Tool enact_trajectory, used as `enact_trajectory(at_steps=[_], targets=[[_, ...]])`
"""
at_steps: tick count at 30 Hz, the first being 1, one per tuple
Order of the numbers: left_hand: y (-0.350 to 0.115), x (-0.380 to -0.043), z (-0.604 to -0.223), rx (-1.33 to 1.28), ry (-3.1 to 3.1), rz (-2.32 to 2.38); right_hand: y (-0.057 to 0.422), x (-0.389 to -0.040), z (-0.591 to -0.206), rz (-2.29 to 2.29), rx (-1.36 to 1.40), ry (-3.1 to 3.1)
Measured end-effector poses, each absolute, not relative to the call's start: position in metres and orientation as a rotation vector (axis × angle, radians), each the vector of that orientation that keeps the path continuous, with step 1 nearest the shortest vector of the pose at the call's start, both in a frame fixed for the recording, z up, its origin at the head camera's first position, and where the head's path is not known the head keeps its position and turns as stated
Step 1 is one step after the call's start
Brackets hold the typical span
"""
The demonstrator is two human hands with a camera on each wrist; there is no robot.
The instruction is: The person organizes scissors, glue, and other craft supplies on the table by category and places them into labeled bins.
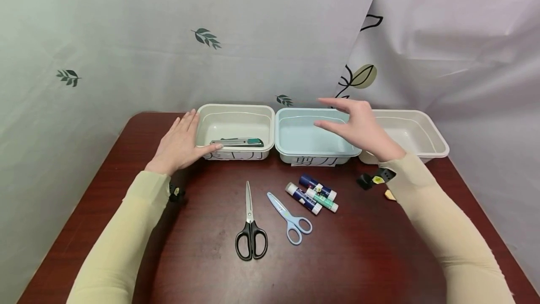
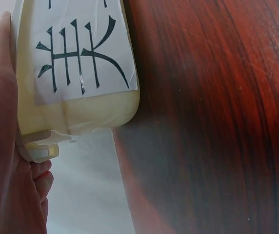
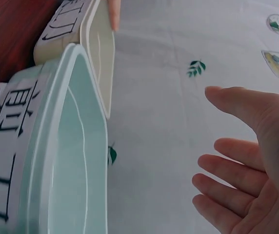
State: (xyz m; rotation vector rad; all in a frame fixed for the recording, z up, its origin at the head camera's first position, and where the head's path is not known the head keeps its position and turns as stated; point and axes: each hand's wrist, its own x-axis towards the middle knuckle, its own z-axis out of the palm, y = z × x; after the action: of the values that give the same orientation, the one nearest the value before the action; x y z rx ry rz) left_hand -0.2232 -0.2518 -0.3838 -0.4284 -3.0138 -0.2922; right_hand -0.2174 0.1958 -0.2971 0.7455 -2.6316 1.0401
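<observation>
Head view: left hand (image 1: 179, 144) and right hand (image 1: 359, 126) are unclenched, but the cream bin (image 1: 236, 124) could be tipped by uneven left-side pressure.

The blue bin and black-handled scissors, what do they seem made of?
The blue bin looks like smooth, glossy plastic: moulded rim, soft highlights. The black-handled scissors seem to have metal blades, silvery and shiny, and probably plastic handles, evenly black.

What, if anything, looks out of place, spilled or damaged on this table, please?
Nothing looks spilled or damaged. One oddity: the blue bin has a label reading "scissors" in Chinese, yet the black scissors and blue scissors lie on the table in front.
</observation>
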Motion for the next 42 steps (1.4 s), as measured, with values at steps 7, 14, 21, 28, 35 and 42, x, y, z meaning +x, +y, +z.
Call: enact_trajectory(at_steps=[7, 14, 21, 28, 35, 42], targets=[[-0.252, -0.223, -0.385, -0.432, -3.011, -0.296, 0.217, -0.204, -0.298, 0.982, 0.709, -2.663], [-0.253, -0.225, -0.385, -0.437, -3.001, -0.271, 0.239, -0.193, -0.307, 0.929, 0.682, -2.661], [-0.252, -0.225, -0.385, -0.428, -3.006, -0.306, 0.263, -0.183, -0.317, 0.869, 0.636, -2.682], [-0.252, -0.224, -0.385, -0.419, -3.025, -0.315, 0.288, -0.176, -0.319, 0.859, 0.603, -2.670], [-0.253, -0.224, -0.387, -0.419, -3.019, -0.325, 0.306, -0.165, -0.315, 0.868, 0.486, -2.758], [-0.253, -0.224, -0.385, -0.422, -3.019, -0.308, 0.324, -0.154, -0.313, 0.823, 0.365, -2.826]])
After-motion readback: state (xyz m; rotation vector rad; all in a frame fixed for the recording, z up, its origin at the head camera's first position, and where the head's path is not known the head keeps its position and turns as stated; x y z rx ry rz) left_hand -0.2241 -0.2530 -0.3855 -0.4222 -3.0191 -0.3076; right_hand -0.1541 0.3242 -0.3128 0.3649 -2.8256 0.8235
